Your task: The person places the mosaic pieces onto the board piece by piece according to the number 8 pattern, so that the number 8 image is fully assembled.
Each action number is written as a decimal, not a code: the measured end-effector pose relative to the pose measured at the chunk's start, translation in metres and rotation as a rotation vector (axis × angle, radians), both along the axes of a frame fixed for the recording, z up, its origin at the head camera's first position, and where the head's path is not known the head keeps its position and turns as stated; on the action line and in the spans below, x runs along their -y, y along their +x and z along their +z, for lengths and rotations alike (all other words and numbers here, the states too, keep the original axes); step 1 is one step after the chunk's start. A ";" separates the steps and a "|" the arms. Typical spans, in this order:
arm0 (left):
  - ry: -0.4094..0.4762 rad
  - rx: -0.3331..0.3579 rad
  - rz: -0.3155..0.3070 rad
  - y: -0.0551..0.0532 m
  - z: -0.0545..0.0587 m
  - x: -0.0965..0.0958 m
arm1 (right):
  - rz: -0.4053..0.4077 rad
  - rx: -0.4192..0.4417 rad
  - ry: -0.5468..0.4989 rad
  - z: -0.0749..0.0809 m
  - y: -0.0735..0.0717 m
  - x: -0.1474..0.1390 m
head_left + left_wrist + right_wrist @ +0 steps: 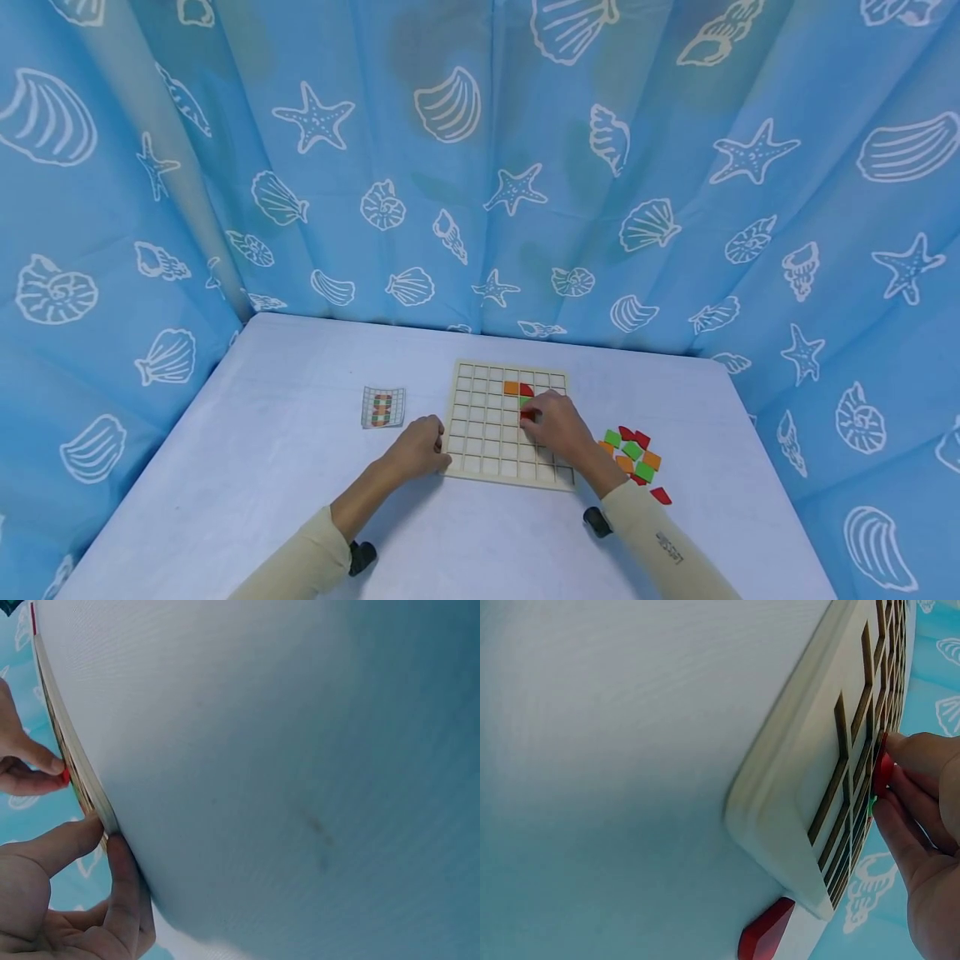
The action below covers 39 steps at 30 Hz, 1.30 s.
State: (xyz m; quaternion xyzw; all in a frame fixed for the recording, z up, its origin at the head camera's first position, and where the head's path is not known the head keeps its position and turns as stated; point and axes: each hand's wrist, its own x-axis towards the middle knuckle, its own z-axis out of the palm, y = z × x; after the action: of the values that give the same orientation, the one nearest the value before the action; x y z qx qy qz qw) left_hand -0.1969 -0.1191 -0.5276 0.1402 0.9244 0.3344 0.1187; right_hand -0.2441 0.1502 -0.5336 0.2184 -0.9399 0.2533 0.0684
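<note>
A pale wooden grid board lies on the white table. My left hand pinches its near left edge between thumb and fingers. My right hand is over the right half of the board and pinches a red piece between thumb and fingertips, right at the grid cells. Near the top of the grid sit an orange square and a red rounded piece. Below the red one a green piece shows, partly hidden by my right hand.
Left of the board lies a small card printed with a grid and a coloured pattern. Several loose red, green and orange pieces are scattered to the right, among them a green square and a red piece. A blue shell-print curtain hangs behind the table.
</note>
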 end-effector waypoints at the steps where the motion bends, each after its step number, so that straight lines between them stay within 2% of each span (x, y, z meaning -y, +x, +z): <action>1: -0.003 -0.001 0.001 0.000 0.000 0.000 | -0.006 0.003 0.007 0.000 0.000 0.001; 7: -0.002 -0.008 0.000 0.001 0.000 -0.001 | -0.018 0.004 0.031 0.002 -0.002 0.004; 14: 0.008 -0.008 0.000 0.001 0.002 -0.001 | 0.047 0.039 -0.004 0.000 -0.002 0.001; 17: 0.012 -0.008 -0.003 0.001 0.002 -0.001 | 0.046 0.068 -0.011 0.001 -0.001 -0.006; 24: 0.009 -0.021 -0.010 0.002 0.003 0.000 | -0.083 0.117 -0.054 0.013 0.007 -0.041; 30: -0.010 -0.018 -0.003 0.001 0.003 0.000 | -0.204 0.166 -0.008 0.016 0.018 -0.084; 39: -0.016 -0.015 -0.005 0.001 0.001 -0.002 | -0.243 0.198 0.045 0.005 0.032 -0.118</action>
State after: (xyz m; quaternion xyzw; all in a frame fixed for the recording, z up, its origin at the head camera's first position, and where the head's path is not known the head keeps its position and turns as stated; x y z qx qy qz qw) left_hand -0.1962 -0.1172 -0.5267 0.1440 0.9275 0.3256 0.1138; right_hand -0.2123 0.2683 -0.5284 0.0786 -0.9670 0.2422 0.0003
